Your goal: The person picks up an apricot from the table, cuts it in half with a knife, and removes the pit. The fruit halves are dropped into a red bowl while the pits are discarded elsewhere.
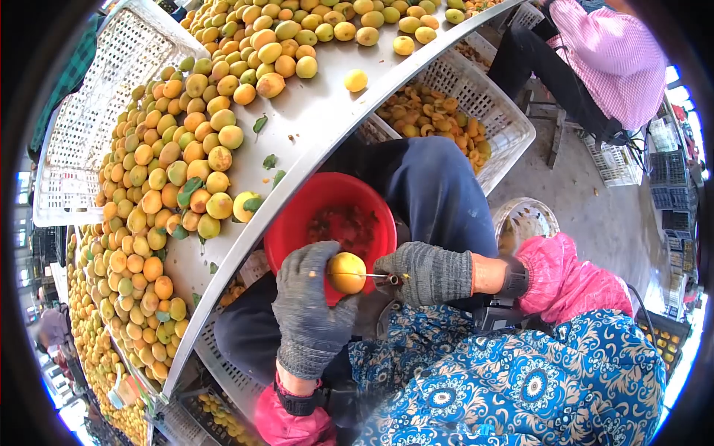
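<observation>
My left hand (314, 316), in a grey knit glove, is closed around the side of a yellow-orange apricot (347, 266). My right hand (430, 273), also gloved, grips what looks like a small knife (378, 276). Its thin metal blade points left and meets the fruit, where a fine dark line runs across the skin. Below both hands a red bucket (386, 223) stands between my knees, with dark wet scraps at its bottom. The fingers of my right hand hide most of the knife's handle.
A metal-edged sorting table (312, 111) heaped with apricots curves along my left. White crates stand at its far side (63, 160) and beyond my knee (513, 137), the latter holding cut fruit. A pale bucket (526, 208) sits right. Another person in pink (610, 59) sits nearby.
</observation>
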`<state>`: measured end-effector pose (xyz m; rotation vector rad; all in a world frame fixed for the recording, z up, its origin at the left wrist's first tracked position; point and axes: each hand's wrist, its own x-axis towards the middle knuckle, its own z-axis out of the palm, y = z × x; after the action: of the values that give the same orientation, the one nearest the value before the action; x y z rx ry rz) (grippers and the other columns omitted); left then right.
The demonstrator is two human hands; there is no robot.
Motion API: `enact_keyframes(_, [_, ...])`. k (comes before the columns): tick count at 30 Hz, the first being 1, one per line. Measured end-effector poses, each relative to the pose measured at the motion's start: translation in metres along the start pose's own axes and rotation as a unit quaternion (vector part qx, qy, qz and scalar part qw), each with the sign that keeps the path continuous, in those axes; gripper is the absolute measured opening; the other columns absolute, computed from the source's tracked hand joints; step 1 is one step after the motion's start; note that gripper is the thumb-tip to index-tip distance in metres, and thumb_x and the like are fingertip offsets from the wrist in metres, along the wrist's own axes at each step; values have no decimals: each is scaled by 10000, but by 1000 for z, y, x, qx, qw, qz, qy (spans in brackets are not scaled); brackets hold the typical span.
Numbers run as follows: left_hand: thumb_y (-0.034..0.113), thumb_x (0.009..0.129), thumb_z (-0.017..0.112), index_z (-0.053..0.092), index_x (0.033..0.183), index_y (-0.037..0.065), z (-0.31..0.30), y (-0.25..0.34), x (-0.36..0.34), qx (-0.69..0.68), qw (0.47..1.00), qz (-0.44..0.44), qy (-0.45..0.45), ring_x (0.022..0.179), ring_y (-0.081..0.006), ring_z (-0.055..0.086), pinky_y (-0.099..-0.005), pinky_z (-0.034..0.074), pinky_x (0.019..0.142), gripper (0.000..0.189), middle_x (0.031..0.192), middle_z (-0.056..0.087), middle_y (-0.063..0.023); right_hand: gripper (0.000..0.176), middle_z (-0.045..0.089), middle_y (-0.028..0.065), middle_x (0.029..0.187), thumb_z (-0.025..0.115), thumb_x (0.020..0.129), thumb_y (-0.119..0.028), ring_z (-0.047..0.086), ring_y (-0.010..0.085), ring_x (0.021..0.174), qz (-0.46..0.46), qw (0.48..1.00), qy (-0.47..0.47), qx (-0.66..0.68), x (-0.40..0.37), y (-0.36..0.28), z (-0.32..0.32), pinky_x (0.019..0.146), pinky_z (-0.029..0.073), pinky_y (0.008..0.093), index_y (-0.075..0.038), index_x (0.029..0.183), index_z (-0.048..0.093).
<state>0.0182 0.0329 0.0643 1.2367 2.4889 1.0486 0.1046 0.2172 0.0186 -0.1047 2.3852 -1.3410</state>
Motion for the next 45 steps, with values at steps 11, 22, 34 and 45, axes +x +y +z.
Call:
enact_keyframes(11, [124,652,830,539,1195,16,-5,-22,-16,-144,984,-70,-77,913,-282,645,-351,518,820,626,996,628,-136,211,633,194,796,638,733,-133,619,386,774,-23,999,-45,-10,-6,-1,11,677,493,457,-45,924,625])
enact_keyframes(22, [121,602,859,422,1345,32,-8,-21,-12,-73,989,-51,-118,827,-271,625,-362,514,762,867,917,607,-117,221,659,184,829,663,712,-153,647,358,791,-10,997,-69,-35,5,-4,21,703,525,432,-30,896,659])
enact_keyframes(34, [108,561,850,375,1392,60,-3,-49,-25,119,990,-37,-72,909,-327,597,-422,501,799,958,974,593,-147,171,647,195,721,640,727,-175,636,360,688,-71,992,9,-108,10,-2,13,616,520,431,-15,782,664])
enact_keyframes(45, [112,655,858,348,1421,10,14,-25,-40,-418,896,-144,31,1141,-233,558,-354,486,953,926,1234,559,-134,521,680,122,1112,737,833,-209,637,150,1014,-170,956,47,237,11,-9,7,875,499,308,-78,1304,556])
